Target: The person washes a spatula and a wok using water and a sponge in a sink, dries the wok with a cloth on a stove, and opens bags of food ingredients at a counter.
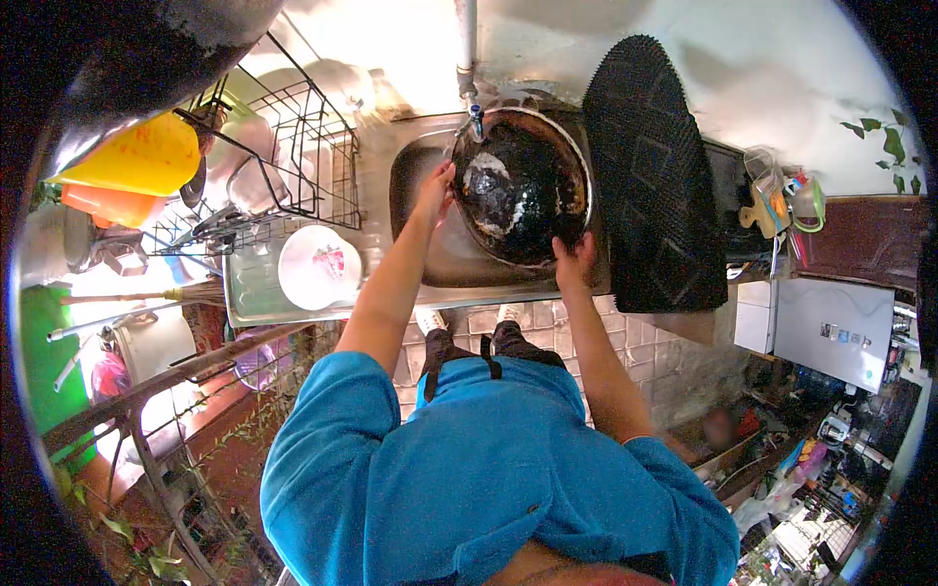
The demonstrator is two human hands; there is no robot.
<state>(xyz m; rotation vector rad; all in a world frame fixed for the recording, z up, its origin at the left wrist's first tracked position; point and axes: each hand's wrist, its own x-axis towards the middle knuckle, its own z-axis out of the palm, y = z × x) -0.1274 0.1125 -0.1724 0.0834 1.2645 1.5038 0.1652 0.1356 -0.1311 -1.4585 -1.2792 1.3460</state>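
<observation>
A round, soot-blackened wok (523,186) with pale worn patches is tilted over the sink (415,264), its dark face toward me. My left hand (437,193) is closed on the left rim, close under the tap (476,122). At the lower right rim, my right hand (575,262) grips the wok, the fingers partly hidden by it. Whether water runs from the tap I cannot make out. Left of the sink, a white bowl (315,266) with a red pattern sits on the metal drainboard (249,283).
A black wire dish rack (322,146) with dishes stands at the upper left, near a yellow basin (137,161). Right of the sink lies a black textured mat (655,186). Utensils (772,205) hang farther right. Below is a tiled floor (625,356).
</observation>
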